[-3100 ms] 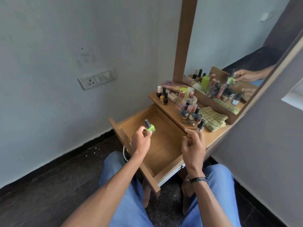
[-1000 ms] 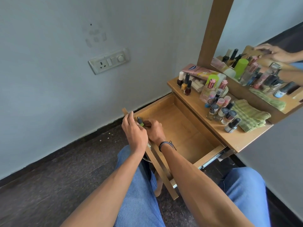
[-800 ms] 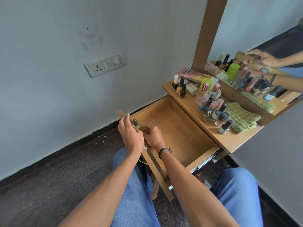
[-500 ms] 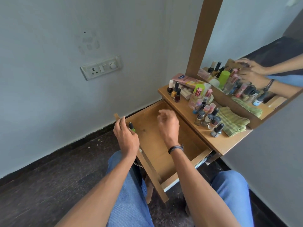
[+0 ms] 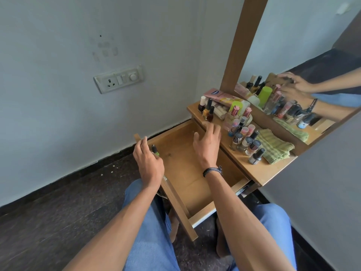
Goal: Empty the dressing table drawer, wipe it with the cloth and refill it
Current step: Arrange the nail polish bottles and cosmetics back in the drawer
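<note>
The wooden drawer (image 5: 176,196) is pulled out of the dressing table, and its floor looks bare apart from what my left hand holds. My left hand (image 5: 149,165) rests at the drawer's near left corner, closed on a green nail polish bottle (image 5: 155,150) with a black cap. My right hand (image 5: 207,144) hovers over the drawer's far side with fingers spread, holding nothing. A folded green checked cloth (image 5: 274,146) lies on the table top (image 5: 259,173). Several nail polish bottles (image 5: 245,141) stand beside the cloth.
More bottles, a tube and a green-capped container (image 5: 222,106) crowd the table's back left by the mirror (image 5: 304,79). A wall socket plate (image 5: 119,79) sits on the left wall. My knees in blue jeans flank the drawer front. Dark floor lies to the left.
My right hand has left my left hand and the bottle, rising across the drawer toward the table top. My left hand stays at the drawer corner with the green bottle.
</note>
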A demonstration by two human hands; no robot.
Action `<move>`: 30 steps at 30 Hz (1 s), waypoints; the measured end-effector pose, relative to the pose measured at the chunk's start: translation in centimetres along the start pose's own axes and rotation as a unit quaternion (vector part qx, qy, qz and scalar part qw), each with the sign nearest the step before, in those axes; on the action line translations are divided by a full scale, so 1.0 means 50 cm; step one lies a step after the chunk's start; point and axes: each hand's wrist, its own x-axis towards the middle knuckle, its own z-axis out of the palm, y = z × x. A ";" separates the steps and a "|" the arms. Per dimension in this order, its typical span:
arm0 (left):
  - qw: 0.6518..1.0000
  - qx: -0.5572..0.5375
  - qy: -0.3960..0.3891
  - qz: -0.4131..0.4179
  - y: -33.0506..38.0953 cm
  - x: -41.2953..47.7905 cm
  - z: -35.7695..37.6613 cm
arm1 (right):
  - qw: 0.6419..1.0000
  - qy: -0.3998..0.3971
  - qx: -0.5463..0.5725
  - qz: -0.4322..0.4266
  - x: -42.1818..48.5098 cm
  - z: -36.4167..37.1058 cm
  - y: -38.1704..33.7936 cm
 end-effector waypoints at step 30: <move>0.942 -0.086 -0.318 0.060 0.268 0.248 0.125 | 0.999 0.019 0.020 0.020 0.078 0.005 -0.027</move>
